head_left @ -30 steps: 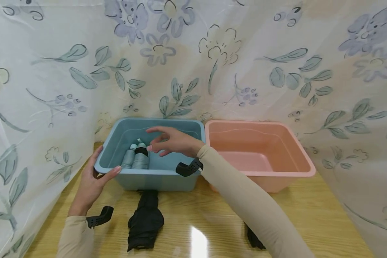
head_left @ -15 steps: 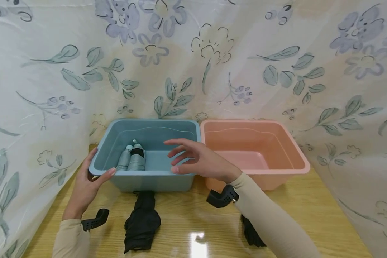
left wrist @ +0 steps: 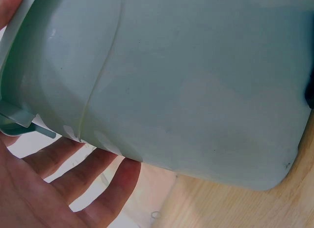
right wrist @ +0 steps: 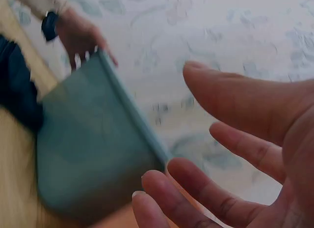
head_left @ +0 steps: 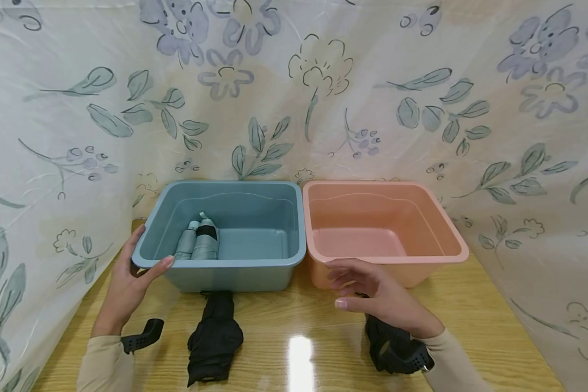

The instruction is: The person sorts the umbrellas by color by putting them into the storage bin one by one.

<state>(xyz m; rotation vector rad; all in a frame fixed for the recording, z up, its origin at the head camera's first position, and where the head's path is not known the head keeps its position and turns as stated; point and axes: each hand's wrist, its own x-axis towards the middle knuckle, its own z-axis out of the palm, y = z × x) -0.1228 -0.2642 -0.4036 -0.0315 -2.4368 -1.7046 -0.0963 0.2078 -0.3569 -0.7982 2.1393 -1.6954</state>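
My left hand (head_left: pixel 126 288) grips the left front corner of a blue plastic bin (head_left: pixel 235 263), thumb at the rim and fingers against the outside wall, as the left wrist view shows. Two light-blue rolled bundles, which look like folded umbrellas (head_left: pixel 205 245), lie side by side at the bin's left end; one has a black band. My right hand (head_left: pixel 379 294) hangs in the air before the pink bin (head_left: pixel 387 260), fingers loosely bent, holding nothing. Below it lies a black cloth bundle (head_left: pixel 379 337), partly hidden by the hand and wrist camera.
Another black bundle, like a loosely folded umbrella (head_left: pixel 214 343), lies on the wooden table (head_left: pixel 274 337) in front of the blue bin. Both bins stand side by side against a floral curtain (head_left: pixel 274 98), which also closes in the left and right sides.
My right hand has moved from over the blue bin rightward and toward me, to above the black bundle on the right. The left hand keeps its hold on the blue bin.
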